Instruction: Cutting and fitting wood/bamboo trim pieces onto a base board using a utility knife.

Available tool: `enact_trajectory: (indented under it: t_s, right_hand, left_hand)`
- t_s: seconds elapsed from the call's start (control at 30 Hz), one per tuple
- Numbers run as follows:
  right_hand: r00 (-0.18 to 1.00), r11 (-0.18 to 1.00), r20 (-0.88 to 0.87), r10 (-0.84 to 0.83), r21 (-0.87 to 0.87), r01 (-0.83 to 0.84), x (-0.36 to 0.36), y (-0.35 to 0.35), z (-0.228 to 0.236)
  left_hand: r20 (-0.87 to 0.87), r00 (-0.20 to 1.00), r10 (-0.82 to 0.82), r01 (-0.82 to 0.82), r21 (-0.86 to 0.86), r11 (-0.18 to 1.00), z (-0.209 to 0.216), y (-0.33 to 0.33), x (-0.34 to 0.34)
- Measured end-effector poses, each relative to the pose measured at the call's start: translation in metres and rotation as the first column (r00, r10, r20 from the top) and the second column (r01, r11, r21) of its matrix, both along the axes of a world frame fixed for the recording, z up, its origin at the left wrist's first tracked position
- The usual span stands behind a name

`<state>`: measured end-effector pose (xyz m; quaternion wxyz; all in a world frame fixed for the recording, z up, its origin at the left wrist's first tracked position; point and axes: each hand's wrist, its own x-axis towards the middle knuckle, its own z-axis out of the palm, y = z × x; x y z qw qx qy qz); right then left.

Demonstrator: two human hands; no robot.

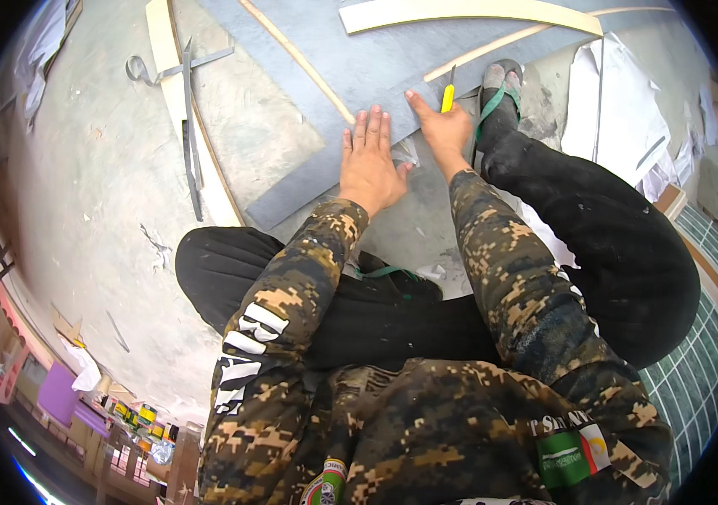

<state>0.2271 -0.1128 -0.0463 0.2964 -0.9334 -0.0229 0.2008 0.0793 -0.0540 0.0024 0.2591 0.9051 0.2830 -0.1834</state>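
My left hand (370, 167) lies flat on a grey sheet (376, 55), its fingers stretched forward and close together. Just right of it, by the sheet's near edge, my right hand (446, 133) is closed round a yellow utility knife (448, 98). The dark blade points away from me, and the thumb sticks out toward the left. A thin wooden strip (296, 57) lies on the sheet, its near end close to my left fingertips. Another thin strip (493, 52) runs off to the right beyond the knife, below a broad curved pale board (468, 11).
My sandalled foot (500, 88) stands right of the knife, beside the sheet. Left on the floor (98, 219), a long pale board (207, 181) lies under narrow grey offcuts (190, 126). Crumpled white sheeting (615, 109) lies at right, and several cans (147, 414) stand at lower left.
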Motion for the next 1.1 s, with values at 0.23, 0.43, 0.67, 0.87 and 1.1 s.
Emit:
enact_trajectory:
  t_s: [0.23,0.43,0.67,0.87,1.1]
  right_hand:
    - [0.997,0.996,-0.039,-0.063,0.058,0.065,-0.009,0.002,0.006]
    - [0.995,0.993,-0.043,-0.087,0.077,0.091,-0.007,0.002,0.007]
    - [0.980,0.988,0.139,-0.145,0.076,0.135,-0.011,0.003,0.000]
    - [0.992,0.991,0.038,-0.121,0.059,0.119,-0.007,0.008,0.005]
    - [0.983,0.990,0.125,-0.132,0.067,0.124,0.007,-0.001,-0.005]
  left_hand:
    - [-0.015,1.000,0.015,-0.015,-0.021,1.000,-0.002,-0.002,0.001]
    - [-0.066,0.998,-0.018,0.015,-0.046,0.999,0.005,0.002,0.008]
    - [-0.123,0.992,0.008,-0.016,-0.070,0.997,0.008,-0.003,0.012]
    - [-0.143,0.989,0.033,-0.048,-0.098,0.994,0.007,0.003,0.005]
    - [-0.148,0.989,0.022,-0.034,-0.085,0.996,0.011,-0.002,0.014]
